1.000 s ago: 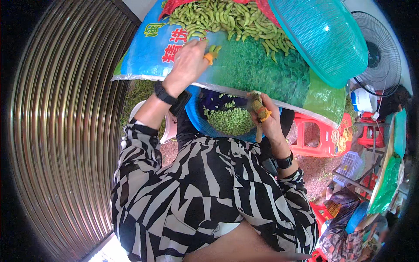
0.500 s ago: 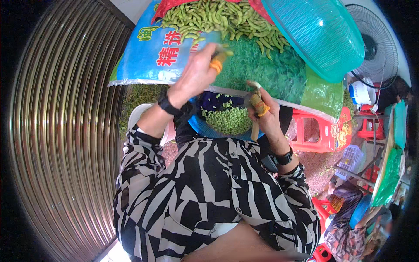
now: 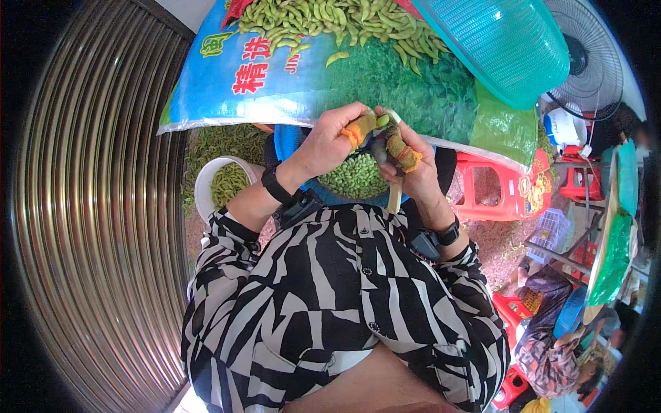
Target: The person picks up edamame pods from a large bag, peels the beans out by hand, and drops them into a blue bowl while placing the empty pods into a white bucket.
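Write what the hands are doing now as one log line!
left hand: holding green pod | right hand: fingertips beside it | shelled beans: in blue basin below | pod pile: on printed sack beyond

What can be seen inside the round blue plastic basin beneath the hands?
A heap of small pale-green shelled beans lies in the round blue plastic basin. The left hand, right hand and glossy blue-and-green plastic sheet hide parts of it; the bottom under the beans is hidden.

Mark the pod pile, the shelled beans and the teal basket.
Pod pile (image 3: pixel 337 20): head view, middle of the heap.
Shelled beans (image 3: pixel 353 177): head view, middle of the visible beans.
Teal basket (image 3: pixel 496 49): head view, middle of its perforated surface.
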A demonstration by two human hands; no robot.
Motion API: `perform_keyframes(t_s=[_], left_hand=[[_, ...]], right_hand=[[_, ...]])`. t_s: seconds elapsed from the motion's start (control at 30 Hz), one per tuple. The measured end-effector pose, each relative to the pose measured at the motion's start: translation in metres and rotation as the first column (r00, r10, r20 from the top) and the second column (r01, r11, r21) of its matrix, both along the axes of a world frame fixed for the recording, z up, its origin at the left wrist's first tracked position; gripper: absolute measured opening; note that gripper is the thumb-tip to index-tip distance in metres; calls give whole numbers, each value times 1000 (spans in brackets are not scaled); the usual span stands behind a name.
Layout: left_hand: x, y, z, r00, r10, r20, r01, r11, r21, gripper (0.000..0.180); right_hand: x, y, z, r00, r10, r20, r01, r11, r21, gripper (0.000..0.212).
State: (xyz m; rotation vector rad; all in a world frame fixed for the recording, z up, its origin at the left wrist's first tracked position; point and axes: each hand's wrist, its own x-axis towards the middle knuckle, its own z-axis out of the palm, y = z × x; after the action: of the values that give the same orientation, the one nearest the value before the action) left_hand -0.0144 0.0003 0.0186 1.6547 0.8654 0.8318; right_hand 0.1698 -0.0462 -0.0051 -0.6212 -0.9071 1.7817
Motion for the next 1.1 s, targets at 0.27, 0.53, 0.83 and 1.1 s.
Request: perform_keyframes(t_s=[0.27, 0.53, 0.83, 1.1], left_hand=[[2, -6, -13, 996, 48, 72, -63, 973, 222, 29], [7, -7, -13, 945, 71, 319, 62, 920, -388, 22], [-4, 11, -43, 805, 55, 590, 475, 535, -698, 16], [5, -2, -38, 904, 61, 423, 231, 765, -602, 20]], right_hand=[[0, -2, 0, 999, -38, 3, 38, 999, 5, 45], [3, -2, -10, 993, -47, -104, 38, 995, -88, 38], [25, 6, -23, 656, -467, 593, -177, 669, 722, 48], [19, 3, -37, 862, -241, 446, 155, 963, 221, 27]])
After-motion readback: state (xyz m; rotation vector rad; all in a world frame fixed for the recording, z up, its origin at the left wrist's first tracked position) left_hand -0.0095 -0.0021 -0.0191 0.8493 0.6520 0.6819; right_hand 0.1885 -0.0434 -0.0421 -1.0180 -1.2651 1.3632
